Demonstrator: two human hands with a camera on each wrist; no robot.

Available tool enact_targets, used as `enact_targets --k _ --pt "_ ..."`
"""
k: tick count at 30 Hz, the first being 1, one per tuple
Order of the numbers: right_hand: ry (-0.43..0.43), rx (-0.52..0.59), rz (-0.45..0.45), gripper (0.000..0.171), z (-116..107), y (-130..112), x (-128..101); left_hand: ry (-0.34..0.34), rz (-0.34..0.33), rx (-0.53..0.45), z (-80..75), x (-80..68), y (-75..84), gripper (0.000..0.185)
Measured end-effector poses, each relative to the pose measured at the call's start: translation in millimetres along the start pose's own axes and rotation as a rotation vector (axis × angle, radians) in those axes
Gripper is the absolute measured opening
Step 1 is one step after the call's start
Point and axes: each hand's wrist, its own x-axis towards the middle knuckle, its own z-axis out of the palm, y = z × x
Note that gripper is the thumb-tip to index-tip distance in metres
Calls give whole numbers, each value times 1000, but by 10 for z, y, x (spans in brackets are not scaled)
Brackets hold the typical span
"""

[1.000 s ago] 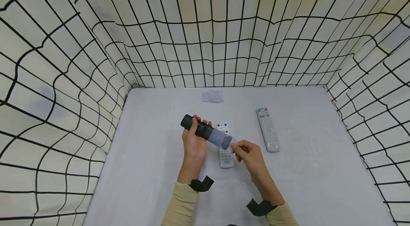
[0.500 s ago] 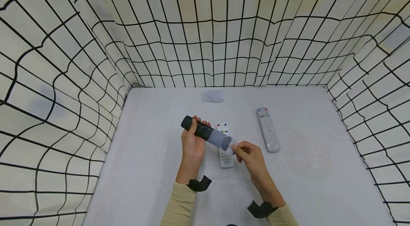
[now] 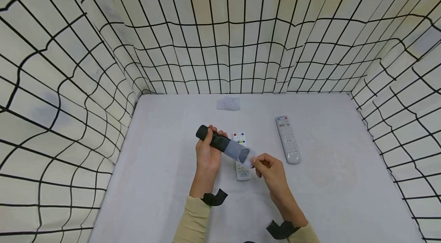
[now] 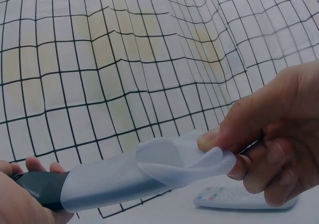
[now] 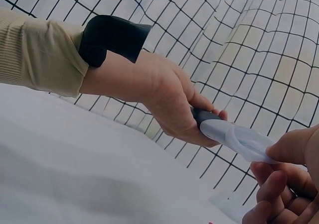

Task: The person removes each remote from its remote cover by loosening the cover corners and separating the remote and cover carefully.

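My left hand (image 3: 208,157) grips a slim black remote control (image 3: 218,140), its buttons too hidden to make out. A translucent plastic sleeve (image 4: 107,179) covers the remote's lower part, and its loose end folds back in a flap. Between thumb and fingertips my right hand (image 3: 272,170) pinches that loose end; the right wrist view shows the same pinch on the sleeve (image 5: 239,139). The held remote tilts down to the right above a white remote control (image 3: 244,172) lying on the table, partly hidden by the sleeve.
Another white-grey remote control (image 3: 288,139) lies on the white table (image 3: 155,166), right of my hands. A folded translucent sleeve (image 3: 228,103) rests near the back edge. White walls with a black grid (image 3: 234,36) stand behind and on both sides.
Both hands keep their hold. My right hand has shifted slightly right and down with the sleeve's end, while the black remote has moved down a little.
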Motion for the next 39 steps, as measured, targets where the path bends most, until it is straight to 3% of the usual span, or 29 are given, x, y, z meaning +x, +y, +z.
enact_targets --k 18,39 --pt "13 73 -24 13 29 -29 -77 -29 -16 -18 -9 -5 24 16" --pt "3 131 -20 14 31 -2 -100 -10 -8 -14 -37 6 33 16"
